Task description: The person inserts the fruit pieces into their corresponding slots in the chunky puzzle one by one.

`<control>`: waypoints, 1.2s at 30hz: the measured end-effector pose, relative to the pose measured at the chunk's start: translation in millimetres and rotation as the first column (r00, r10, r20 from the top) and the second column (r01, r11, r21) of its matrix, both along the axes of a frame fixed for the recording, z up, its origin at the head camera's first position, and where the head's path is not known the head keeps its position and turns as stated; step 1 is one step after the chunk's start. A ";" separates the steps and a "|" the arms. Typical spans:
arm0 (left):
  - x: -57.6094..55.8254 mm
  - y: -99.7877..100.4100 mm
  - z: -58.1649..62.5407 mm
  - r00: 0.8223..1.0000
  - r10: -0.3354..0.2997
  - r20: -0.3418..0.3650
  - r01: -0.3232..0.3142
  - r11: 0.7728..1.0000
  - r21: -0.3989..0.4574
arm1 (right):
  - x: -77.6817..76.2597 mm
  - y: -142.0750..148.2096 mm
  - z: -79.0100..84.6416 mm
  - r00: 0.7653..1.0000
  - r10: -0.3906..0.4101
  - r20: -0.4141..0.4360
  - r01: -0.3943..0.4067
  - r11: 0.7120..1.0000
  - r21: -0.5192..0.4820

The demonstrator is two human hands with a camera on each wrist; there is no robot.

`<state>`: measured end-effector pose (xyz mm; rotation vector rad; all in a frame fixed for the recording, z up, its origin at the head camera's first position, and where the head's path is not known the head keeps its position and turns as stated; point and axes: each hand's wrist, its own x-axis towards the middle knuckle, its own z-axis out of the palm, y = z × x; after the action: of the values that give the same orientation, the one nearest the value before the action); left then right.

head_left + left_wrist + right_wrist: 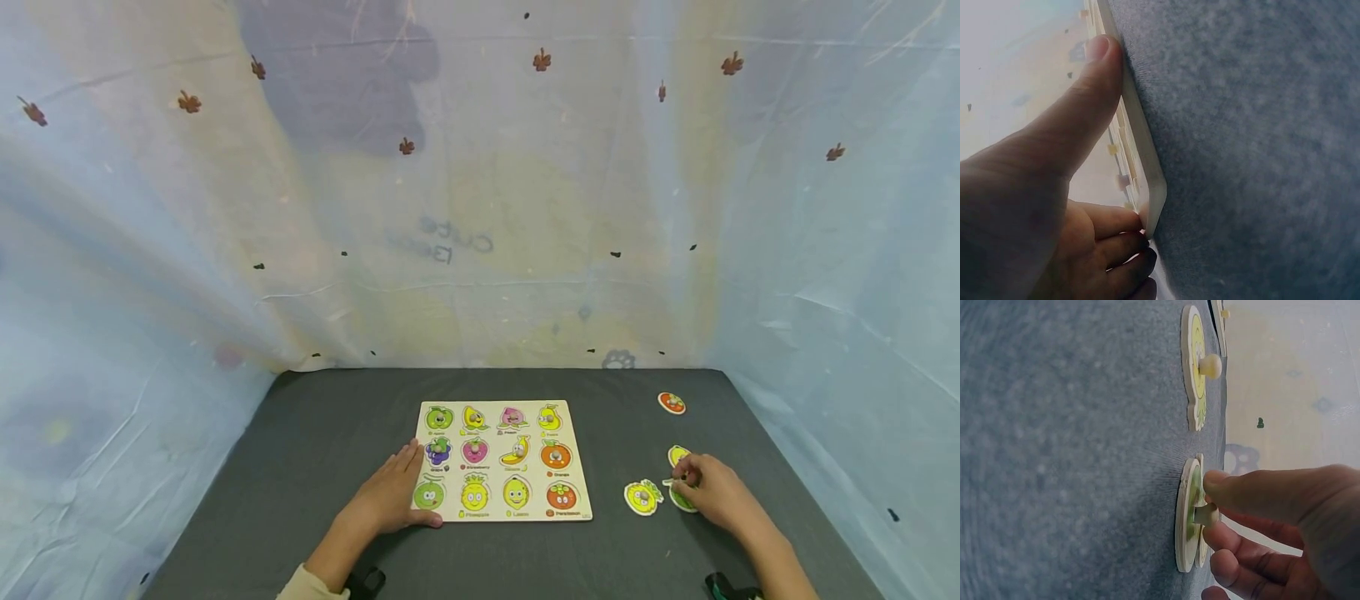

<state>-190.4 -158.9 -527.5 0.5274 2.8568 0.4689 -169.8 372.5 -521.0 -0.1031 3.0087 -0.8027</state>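
A pale puzzle board (503, 406) printed with cartoon fruits lies flat on the table. My left hand (390, 492) rests at its near left corner, thumb along the front edge and straight fingers against the left side. Off to the right, my right hand (712, 493) pinches the knob of a round green fruit puzzle piece (1191, 537) between thumb and index finger. That piece stands flat at the table surface. A yellow pineapple puzzle piece (642, 497) lies just left of it, with its knob up. Partly behind the right hand is another yellow puzzle piece (677, 454).
Farther back on the right lies an orange-red puzzle piece (672, 403). The dark grey table (337, 417) is enclosed by a pale patterned cloth (480, 208) at the back and sides.
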 end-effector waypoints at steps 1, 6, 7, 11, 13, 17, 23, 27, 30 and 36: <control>-0.3 -0.2 -0.6 1.000 -0.001 0.003 0.001 1.000 0.000 | 0.3 0.0 -0.1 1.000 0.000 -0.002 0.000 1.000 0.000; -1.2 -0.8 -3.2 1.000 -0.006 0.013 0.006 1.000 -0.001 | 2.0 0.8 -0.9 1.000 0.003 0.008 -0.003 1.000 -0.010; -1.1 -0.8 -3.3 1.000 -0.006 0.014 0.006 1.000 -0.001 | 2.3 0.6 -0.8 1.000 -0.004 0.015 0.004 1.000 -0.014; -0.3 -0.5 -2.4 1.000 -0.007 0.013 0.007 1.000 -0.001 | 5.1 2.6 -1.0 1.000 -0.005 0.008 0.005 1.000 -0.013; 0.3 -0.2 -1.4 1.000 -0.007 0.011 0.007 1.000 -0.002 | 6.7 3.7 -0.9 1.000 -0.005 0.004 0.005 1.000 -0.005; 0.9 0.1 0.0 1.000 -0.006 0.011 0.006 1.000 -0.002 | 9.0 4.9 0.3 1.000 -0.015 0.017 0.015 1.000 0.000; 0.5 0.0 -0.7 1.000 -0.003 0.008 0.003 1.000 -0.010 | 10.0 6.6 0.3 0.999 -0.015 0.045 0.015 1.000 0.008; -0.1 -0.5 -2.1 1.000 -0.004 0.002 0.004 1.000 -0.016 | 9.6 8.0 -0.8 0.999 -0.011 0.038 0.010 1.000 0.011; -0.3 -0.9 -2.6 1.000 -0.005 0.001 0.005 1.000 -0.014 | 9.4 9.5 -1.3 1.000 -0.005 0.027 0.005 1.000 0.008; 0.3 -1.3 -1.3 1.000 -0.006 0.008 0.006 1.000 0.006 | 10.1 9.9 2.7 0.999 -0.005 -0.034 0.005 1.000 0.006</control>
<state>-190.1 -160.3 -528.7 0.5337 2.8468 0.4771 -159.7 382.4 -518.3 -0.1105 3.0436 -0.8003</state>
